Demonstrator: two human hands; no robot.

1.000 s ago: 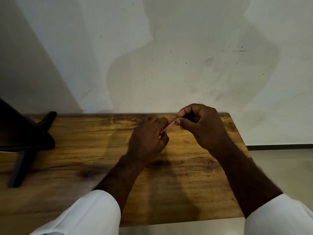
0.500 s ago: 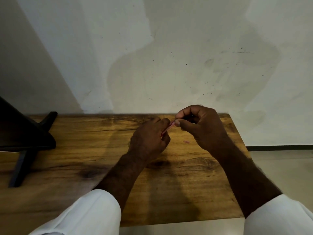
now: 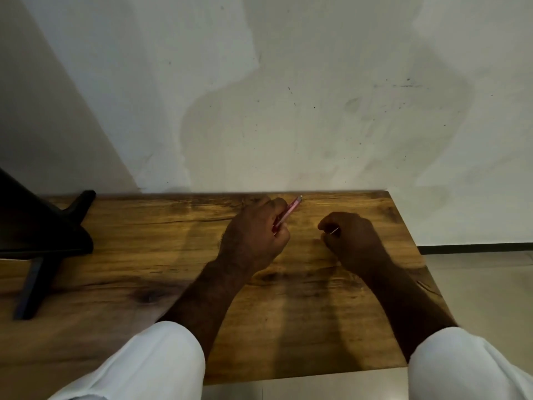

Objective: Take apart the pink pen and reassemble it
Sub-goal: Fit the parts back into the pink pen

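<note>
— What's under everything here?
— A wooden table [image 3: 144,241], dark-grained, its far edge against a pale, scuffed wall [image 3: 317,96].
— And on the left?
— A black stand [image 3: 43,235] (only partly in frame), resting on the tabletop.
— Beyond the table's right side?
— Light floor [image 3: 476,284].

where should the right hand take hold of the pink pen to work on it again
At the free upper end of the pink pen, coming from the right. The left hand wraps the lower barrel, so only that tip-side stretch sticks out, tilted up and right toward the right hand. A fingertip pinch seems best, though the right hand already pinches something thin.
</note>
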